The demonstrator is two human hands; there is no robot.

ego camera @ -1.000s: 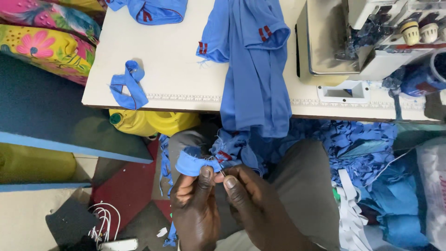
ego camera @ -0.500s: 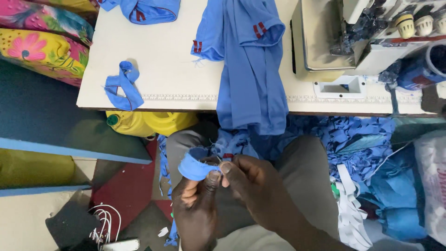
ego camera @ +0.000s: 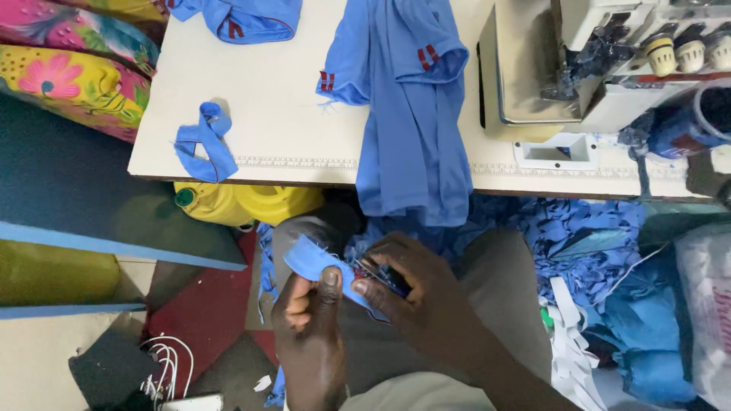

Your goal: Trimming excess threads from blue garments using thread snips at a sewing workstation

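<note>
Both hands pinching blue cloth strip (ego camera: 316, 262) over lap: left hand (ego camera: 308, 335) closed on it, right hand (ego camera: 415, 293) fingertips clamping; keeping edges aligned, taut.

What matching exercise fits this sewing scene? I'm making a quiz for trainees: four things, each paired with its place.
Things:
1. small blue fabric strip
2. long blue garment
3. yellow plastic jug
4. knotted blue fabric scrap

Places:
A. under the white table's edge
B. on the tabletop, left part
C. pinched between the left hand and right hand
D. draped over the table's front edge

Pairs: 1-C, 2-D, 3-A, 4-B
</note>
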